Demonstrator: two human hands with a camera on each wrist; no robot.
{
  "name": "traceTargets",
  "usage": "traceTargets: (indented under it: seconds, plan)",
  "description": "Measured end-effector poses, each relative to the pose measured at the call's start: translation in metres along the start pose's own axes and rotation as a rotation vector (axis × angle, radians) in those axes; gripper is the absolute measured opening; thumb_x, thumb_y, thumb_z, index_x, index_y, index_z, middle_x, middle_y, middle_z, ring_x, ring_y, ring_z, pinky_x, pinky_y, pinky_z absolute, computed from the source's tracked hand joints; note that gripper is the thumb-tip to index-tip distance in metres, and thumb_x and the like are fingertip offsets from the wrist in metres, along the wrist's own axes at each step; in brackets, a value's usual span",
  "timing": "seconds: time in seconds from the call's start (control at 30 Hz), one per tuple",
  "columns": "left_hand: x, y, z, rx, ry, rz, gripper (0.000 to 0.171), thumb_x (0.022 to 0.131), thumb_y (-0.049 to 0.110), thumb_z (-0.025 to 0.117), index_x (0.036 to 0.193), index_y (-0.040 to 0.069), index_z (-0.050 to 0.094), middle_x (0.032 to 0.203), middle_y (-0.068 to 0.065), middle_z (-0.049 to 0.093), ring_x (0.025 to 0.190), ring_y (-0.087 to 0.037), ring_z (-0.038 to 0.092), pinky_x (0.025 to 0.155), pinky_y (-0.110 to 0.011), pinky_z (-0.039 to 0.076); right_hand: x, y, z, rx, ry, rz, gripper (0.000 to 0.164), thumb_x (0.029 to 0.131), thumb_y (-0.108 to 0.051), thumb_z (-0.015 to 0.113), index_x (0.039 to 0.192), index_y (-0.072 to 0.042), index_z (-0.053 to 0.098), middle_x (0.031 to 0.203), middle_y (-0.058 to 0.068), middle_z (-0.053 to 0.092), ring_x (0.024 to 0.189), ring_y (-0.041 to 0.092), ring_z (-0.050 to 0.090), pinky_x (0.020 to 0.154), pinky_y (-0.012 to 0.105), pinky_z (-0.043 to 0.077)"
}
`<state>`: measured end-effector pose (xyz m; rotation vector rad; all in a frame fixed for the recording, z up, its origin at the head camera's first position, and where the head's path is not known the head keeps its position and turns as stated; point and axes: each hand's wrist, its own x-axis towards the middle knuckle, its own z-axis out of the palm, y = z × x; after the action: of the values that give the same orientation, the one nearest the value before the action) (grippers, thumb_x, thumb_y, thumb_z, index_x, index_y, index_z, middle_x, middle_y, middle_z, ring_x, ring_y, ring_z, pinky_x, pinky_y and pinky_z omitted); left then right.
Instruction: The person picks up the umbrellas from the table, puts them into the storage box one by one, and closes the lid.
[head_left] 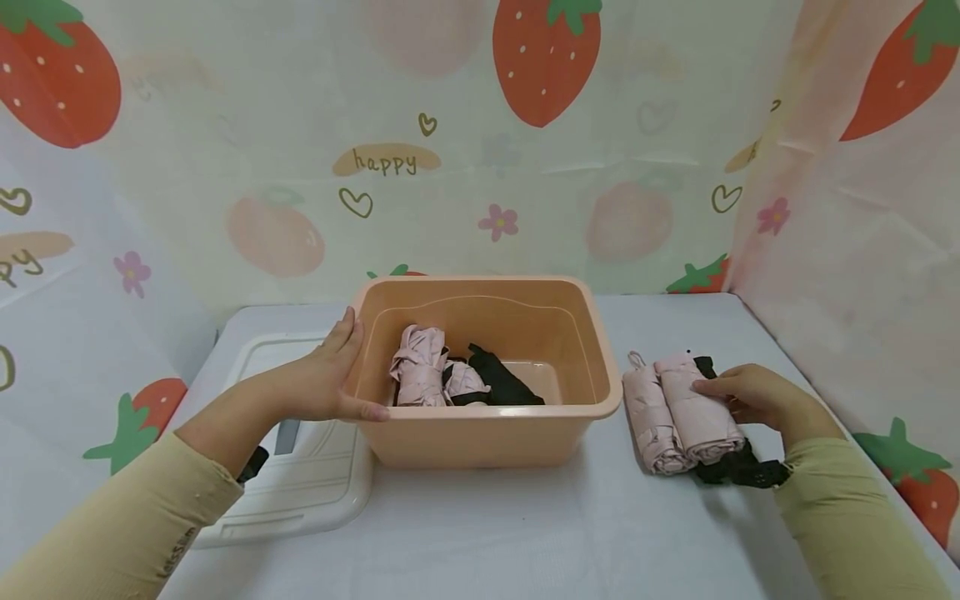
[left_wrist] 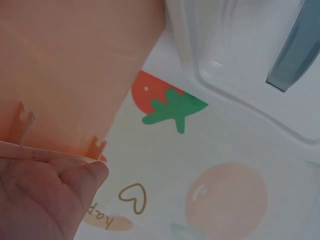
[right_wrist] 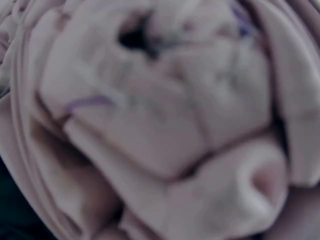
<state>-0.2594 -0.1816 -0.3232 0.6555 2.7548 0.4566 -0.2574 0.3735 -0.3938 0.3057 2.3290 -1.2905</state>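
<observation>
My left hand [head_left: 318,383] lies at the left front corner of an orange plastic bin [head_left: 480,437], fingers extended along its left side and thumb across the front rim. In the left wrist view that hand [left_wrist: 45,195] sits against the rim, beside the bin's outer wall [left_wrist: 75,65]. Off to the right, my right hand [head_left: 761,400] pinches the right one of two pink cloth rolls [head_left: 697,408], thumb on top and the other fingers partly hidden. The second pink roll [head_left: 652,421] lies alongside. Blurred pink folds [right_wrist: 145,125] fill the right wrist view.
Inside the bin are a pink wrapped bundle [head_left: 420,367], a pink-and-black piece [head_left: 465,381] and black cloth [head_left: 502,379]. Black lacy fabric [head_left: 742,468] lies under and beside the rolls. A white lid [head_left: 292,492] with a grey latch [head_left: 287,436] rests left of the bin.
</observation>
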Motion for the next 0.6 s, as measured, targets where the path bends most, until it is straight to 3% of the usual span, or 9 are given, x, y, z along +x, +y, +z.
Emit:
traceTargets:
  seconds: [0.3, 0.6]
  plan:
    - [0.0018, -0.0004, 0.0005, 0.006, -0.007, -0.013, 0.137, 0.059, 0.076, 0.062, 0.142, -0.005, -0.011, 0.148, -0.02, -0.023, 0.137, -0.035, -0.01, 0.108, -0.051, 0.013, 0.0011, 0.0011, 0.0013, -0.007, -0.023, -0.015, 0.046, 0.086, -0.038, 0.061, 0.101, 0.006, 0.054, 0.084, 0.003, 0.058, 0.076, 0.015, 0.059, 0.071, 0.031, 0.052]
    - [-0.0012, 0.0019, -0.0019, 0.008, -0.006, 0.001, 0.134, 0.062, 0.073, 0.063, 0.141, -0.007, -0.011, 0.147, -0.022, -0.022, 0.137, -0.037, -0.01, 0.107, -0.052, 0.013, -0.0009, -0.0033, 0.0019, -0.051, -0.061, -0.062, 0.03, 0.085, -0.029, 0.065, 0.08, -0.003, 0.05, 0.069, 0.0, 0.051, 0.064, 0.013, 0.053, 0.064, 0.031, 0.049]
